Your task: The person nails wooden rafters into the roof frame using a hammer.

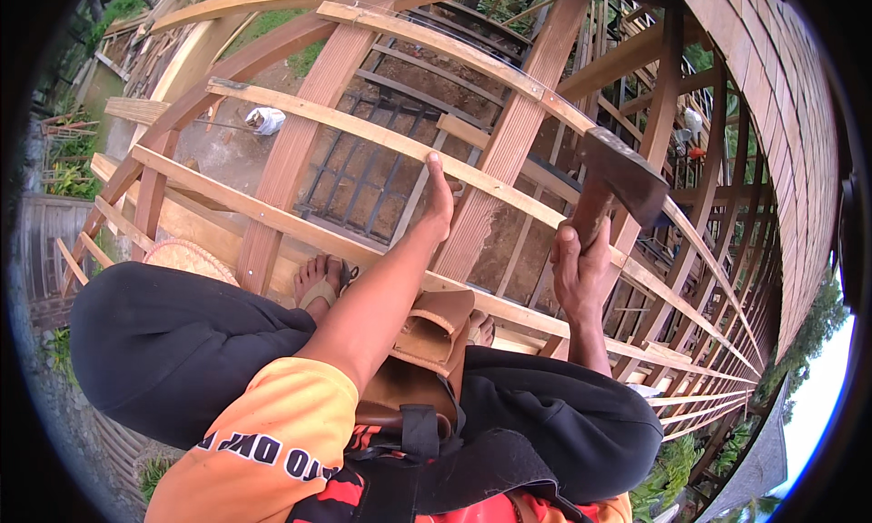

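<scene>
In my right hand (pixel 581 273) is a hatchet (pixel 627 178), my fingers wrapped round its wooden handle just below the dark metal head. The head is raised over the roof frame, beside the long pale battens. My left hand (pixel 439 200) is at the middle wooden batten (pixel 363 134), thumb lying up across its near face; most of the other fingers are hidden. That batten crosses thick reddish-brown rafters (pixel 509 141). A brown leather tool pouch (pixel 427 341) hangs at my waist between my knees.
My sandalled feet (pixel 318 282) stand on the lower timbers. Gaps between rafters open onto ground far below, with a dark metal grid (pixel 363 159). Wooden shingles (pixel 754 78) cover the slope at right. A woven hat-like thing (pixel 189 258) lies by my left knee.
</scene>
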A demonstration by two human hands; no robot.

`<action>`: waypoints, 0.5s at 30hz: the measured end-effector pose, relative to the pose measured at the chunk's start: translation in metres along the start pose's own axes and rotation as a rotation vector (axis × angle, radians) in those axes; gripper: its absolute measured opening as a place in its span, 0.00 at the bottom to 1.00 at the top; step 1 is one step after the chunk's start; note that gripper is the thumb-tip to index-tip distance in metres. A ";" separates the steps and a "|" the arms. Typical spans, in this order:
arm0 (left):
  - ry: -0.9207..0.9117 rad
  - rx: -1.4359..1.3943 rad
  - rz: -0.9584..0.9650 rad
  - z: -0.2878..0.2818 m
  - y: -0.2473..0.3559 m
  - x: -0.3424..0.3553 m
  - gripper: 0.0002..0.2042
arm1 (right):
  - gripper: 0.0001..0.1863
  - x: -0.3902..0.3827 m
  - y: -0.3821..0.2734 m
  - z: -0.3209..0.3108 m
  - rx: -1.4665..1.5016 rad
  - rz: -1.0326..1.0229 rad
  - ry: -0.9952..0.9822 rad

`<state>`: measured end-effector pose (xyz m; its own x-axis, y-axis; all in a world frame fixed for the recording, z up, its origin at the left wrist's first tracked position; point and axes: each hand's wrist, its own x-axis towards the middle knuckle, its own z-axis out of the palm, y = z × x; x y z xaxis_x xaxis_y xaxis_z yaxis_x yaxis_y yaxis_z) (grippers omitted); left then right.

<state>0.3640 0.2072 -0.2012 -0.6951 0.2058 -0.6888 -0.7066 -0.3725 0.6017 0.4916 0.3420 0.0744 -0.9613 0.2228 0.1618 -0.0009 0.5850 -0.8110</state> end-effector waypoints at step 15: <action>-0.122 -0.049 -0.147 0.018 0.013 -0.025 0.60 | 0.18 -0.004 -0.015 -0.008 -0.099 -0.104 0.040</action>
<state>0.3699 0.2131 -0.1687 -0.5980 0.3678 -0.7121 -0.7963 -0.3735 0.4758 0.4976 0.3386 0.0909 -0.9456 0.1869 0.2665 -0.0712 0.6802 -0.7296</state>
